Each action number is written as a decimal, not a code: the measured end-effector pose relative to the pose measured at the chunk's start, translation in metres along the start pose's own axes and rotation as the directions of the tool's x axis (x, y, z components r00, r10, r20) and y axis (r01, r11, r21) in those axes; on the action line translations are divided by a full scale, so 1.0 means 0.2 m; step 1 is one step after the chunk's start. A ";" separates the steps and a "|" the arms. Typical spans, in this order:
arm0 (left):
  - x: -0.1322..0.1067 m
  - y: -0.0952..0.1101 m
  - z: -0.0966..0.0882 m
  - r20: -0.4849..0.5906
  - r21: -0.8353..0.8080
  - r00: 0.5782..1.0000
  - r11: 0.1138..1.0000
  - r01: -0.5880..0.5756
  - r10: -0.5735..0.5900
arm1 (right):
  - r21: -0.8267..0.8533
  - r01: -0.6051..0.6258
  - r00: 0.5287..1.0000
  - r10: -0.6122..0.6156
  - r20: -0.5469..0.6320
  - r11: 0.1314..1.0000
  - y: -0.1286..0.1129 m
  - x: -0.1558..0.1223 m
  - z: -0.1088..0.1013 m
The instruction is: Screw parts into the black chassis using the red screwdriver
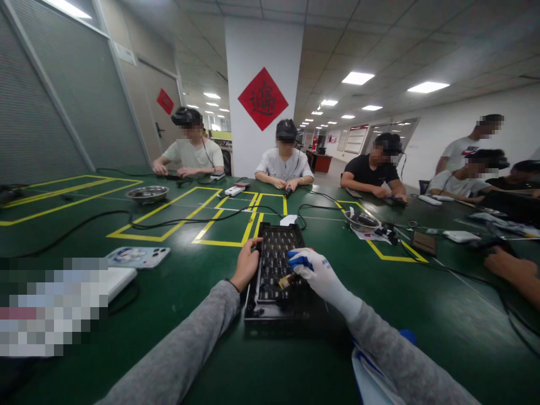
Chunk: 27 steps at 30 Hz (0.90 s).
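Steady the tray, mind the slots

From my remote seat I have the black slotted tray [274, 314] squarely in front of me on the green table [202, 270], its long side running away from the wearer. Rows of small shiny parts show inside it.

The bare left hand [247, 264] holds the tray's left edge, thumb and forefinger bent in over the rim; its other fingers I can't make out. The right hand [312, 273] wears a white work glove with blue fingertips and reaches over the rows, fingers curled. Just below them a small gold-coloured piece [286, 281] lies tilted above the slots. It may be pinched there — the contact is hidden, so I cannot tell.

As I judge it, good work here rests on the left hand: a firm brace on the rim, so that the tray doesn't slide under the gloved fingers. On the right, I'd want a light grip and small wrist movements, since the slots are tight and the glove probably dulls touch. A dragging cuff or knuckle could unsettle neighbouring parts.

A crumpled white-and-blue cloth [369, 377] lies under the right forearm — worth a wary elbow. The black cable [211, 221] passes close to the tray's far end; I'd avoid pushing the tray that way. The phone [139, 257] sits well apart, off to the left.
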<state>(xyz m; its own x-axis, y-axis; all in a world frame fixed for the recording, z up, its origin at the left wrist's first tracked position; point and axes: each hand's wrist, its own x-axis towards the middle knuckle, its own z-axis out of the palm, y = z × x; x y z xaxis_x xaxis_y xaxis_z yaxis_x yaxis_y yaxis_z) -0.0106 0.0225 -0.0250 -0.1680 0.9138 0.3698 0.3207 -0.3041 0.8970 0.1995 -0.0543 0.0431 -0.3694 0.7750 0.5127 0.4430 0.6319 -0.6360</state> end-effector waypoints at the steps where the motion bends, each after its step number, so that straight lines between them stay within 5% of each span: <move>1: 0.00 0.01 -0.01 -0.013 0.006 1.000 1.000 -0.005 0.006 | 0.008 -0.026 0.999 0.026 0.042 1.000 -0.01 0.01 0.01; 4: -0.04 0.06 -0.05 -0.027 0.044 0.998 0.998 -0.047 0.048 | -0.039 -0.093 0.995 0.094 0.022 0.995 -0.03 0.01 0.06; 6: -0.09 0.11 -0.10 0.116 0.074 0.985 0.988 -0.135 0.125 | -0.073 -0.100 0.994 0.097 -0.042 0.992 -0.02 0.01 0.08; 8: -0.15 0.16 -0.14 0.370 0.108 0.906 0.959 -0.263 0.207 | -0.068 -0.093 0.993 0.088 -0.075 0.993 -0.01 -0.01 0.09; 11: -0.20 0.20 -0.18 0.515 0.112 0.819 0.928 -0.356 0.252 | -0.025 -0.087 0.993 0.085 -0.086 0.996 -0.02 -0.03 0.09; 16: -0.19 0.20 -0.16 0.485 0.078 0.833 0.936 -0.344 0.266 | -0.008 -0.059 0.996 0.058 -0.066 0.998 -0.03 -0.03 0.06; 24: -0.18 0.20 -0.18 0.484 0.095 0.819 0.912 -0.399 0.309 | -0.304 0.079 0.993 -0.100 -0.054 0.949 0.02 -0.01 0.05; 27: -0.11 0.14 -0.18 0.398 0.099 0.863 0.920 -0.379 0.312 | -0.219 0.113 0.993 -0.105 0.048 0.969 -0.02 -0.02 0.05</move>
<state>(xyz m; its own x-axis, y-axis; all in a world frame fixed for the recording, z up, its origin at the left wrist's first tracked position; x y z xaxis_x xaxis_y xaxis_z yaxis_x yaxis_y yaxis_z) -0.0315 -0.0152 0.0016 0.3263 0.8003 0.5030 0.4509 -0.5995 0.6613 0.1916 -0.0591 0.0382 -0.4528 0.7029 0.5485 0.5662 0.7019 -0.4321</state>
